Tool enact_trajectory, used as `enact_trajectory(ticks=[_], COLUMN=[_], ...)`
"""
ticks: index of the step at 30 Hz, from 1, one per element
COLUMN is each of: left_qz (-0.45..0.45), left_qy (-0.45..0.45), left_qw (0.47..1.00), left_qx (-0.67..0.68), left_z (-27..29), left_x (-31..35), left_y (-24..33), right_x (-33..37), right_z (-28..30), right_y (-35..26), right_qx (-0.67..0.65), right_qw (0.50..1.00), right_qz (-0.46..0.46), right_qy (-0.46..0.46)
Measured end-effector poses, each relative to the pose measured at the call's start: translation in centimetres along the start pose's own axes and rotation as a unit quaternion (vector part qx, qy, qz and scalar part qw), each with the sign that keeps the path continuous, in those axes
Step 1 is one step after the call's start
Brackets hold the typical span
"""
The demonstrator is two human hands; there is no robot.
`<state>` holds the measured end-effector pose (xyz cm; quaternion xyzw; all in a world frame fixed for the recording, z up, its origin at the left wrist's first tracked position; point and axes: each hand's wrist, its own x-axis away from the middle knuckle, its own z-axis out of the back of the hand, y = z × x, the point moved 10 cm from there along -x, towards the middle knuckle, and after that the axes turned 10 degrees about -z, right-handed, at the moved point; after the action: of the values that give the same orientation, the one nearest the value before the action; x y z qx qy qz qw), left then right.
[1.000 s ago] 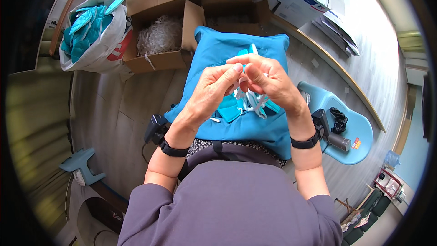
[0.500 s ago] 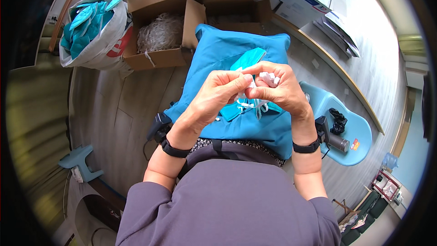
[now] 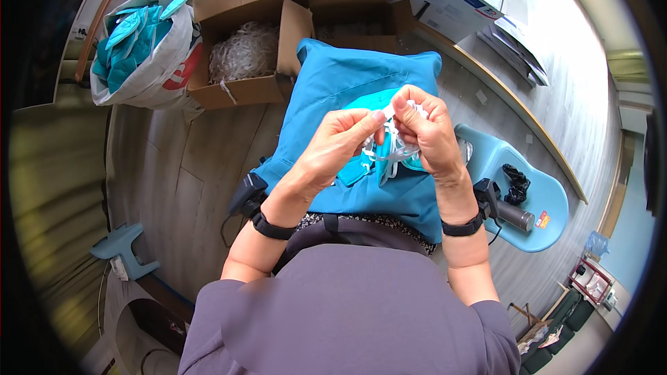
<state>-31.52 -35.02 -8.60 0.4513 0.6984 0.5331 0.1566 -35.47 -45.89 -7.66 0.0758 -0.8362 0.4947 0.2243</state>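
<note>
The left hand (image 3: 338,140) and right hand (image 3: 431,128) are pinching a narrow white strap (image 3: 390,112) between them, over a puffy blue cloth cushion (image 3: 347,73). Toward six o'clock, loose white loops (image 3: 396,151) are bunching over flat teal fabric pieces (image 3: 354,172), possibly risking a tangle if one snags.
</note>
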Motion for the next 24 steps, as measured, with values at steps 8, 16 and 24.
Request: enact_trajectory(ticks=[8, 16, 24], left_qz=[0.054, 0.141, 0.127], left_qy=[0.021, 0.034, 0.013], left_qw=[0.998, 0.985, 0.973], left_qx=[0.026, 0.093, 0.193], left_z=[-1.9, -1.3, 0.1], left_x=[-0.7, 4.7, 7.7], left_y=[-3.5, -6.2, -6.3], right_x=[-1.0, -1.1, -1.9], right_z=[3.8, 7.5, 6.4], right_y=[-2.5, -3.8, -4.4], right_qx=[0.24, 0.476, 0.366], right_qw=[0.892, 0.666, 0.801], right_qz=[0.251, 0.373, 0.324], right_qy=[0.289, 0.437, 0.347])
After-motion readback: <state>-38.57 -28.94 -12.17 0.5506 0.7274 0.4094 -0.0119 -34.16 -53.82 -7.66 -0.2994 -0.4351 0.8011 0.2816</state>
